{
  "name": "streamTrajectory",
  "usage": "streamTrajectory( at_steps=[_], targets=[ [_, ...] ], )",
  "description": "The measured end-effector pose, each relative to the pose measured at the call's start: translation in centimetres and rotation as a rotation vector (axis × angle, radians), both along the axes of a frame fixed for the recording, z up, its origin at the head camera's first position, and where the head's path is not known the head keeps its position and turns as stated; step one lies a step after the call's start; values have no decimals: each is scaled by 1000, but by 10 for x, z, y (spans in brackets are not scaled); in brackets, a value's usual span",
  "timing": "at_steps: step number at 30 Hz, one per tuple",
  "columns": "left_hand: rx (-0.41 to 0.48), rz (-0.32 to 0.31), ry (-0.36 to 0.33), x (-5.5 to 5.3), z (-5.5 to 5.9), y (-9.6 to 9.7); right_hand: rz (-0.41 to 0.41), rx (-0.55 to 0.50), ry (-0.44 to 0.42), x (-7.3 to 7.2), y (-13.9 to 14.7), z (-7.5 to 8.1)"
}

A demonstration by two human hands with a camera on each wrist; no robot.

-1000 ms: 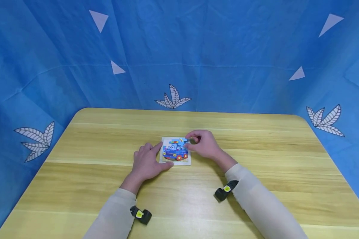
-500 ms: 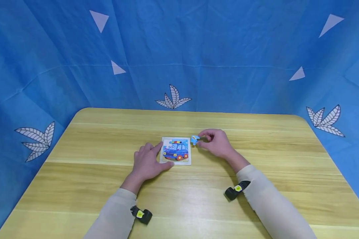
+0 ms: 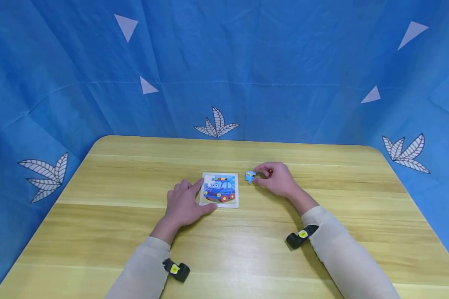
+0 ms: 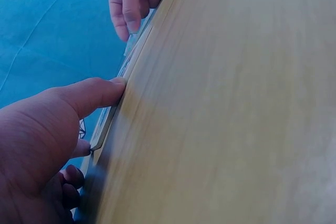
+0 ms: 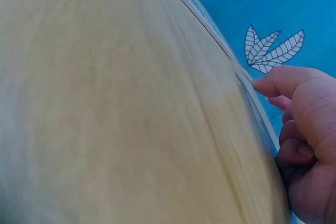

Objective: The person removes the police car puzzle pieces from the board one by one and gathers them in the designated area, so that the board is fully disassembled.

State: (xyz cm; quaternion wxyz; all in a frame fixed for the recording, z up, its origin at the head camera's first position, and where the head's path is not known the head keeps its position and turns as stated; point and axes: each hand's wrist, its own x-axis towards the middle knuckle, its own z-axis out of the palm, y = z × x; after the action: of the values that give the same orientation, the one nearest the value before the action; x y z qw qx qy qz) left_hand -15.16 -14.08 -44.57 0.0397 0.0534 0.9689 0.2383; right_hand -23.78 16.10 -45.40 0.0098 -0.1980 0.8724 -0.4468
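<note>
A small jigsaw puzzle (image 3: 227, 193) of a blue cartoon car lies in a white-edged frame on the table. Its upper-left corner shows a pale patch. My left hand (image 3: 182, 204) holds the frame, index finger at the left edge and thumb at the near edge; the left wrist view shows this thumb (image 4: 102, 93) against the rim. To the right of the frame, my right hand (image 3: 276, 178) pinches a light-blue puzzle piece (image 3: 249, 176) between thumb and index finger. In the right wrist view, the right hand (image 5: 310, 124) has its other fingers curled, and the piece cannot be made out.
The wooden table (image 3: 224, 257) stretches out around both hands. Behind it hangs a blue cloth (image 3: 292, 62) with pale triangles and leaf drawings. Each sleeve carries a black wrist camera, one on the left (image 3: 180, 272) and one on the right (image 3: 294, 240).
My right hand has drawn the light-blue piece away from the puzzle's upper-right area and out to the right over the table. The left hand and the frame have stayed in place.
</note>
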Motion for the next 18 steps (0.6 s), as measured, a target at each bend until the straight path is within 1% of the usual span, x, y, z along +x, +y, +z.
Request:
streamTrajectory(
  at_steps=[5, 11, 18],
  targets=[
    [-1, 3, 4, 0, 0, 0, 21, 9, -13, -1, 0, -1],
    [-3, 1, 7, 0, -1, 0, 27, 18, -64, -3, 0, 0],
    [5, 2, 10, 0, -3, 0, 8, 25, -102, -4, -1, 1]
  ],
)
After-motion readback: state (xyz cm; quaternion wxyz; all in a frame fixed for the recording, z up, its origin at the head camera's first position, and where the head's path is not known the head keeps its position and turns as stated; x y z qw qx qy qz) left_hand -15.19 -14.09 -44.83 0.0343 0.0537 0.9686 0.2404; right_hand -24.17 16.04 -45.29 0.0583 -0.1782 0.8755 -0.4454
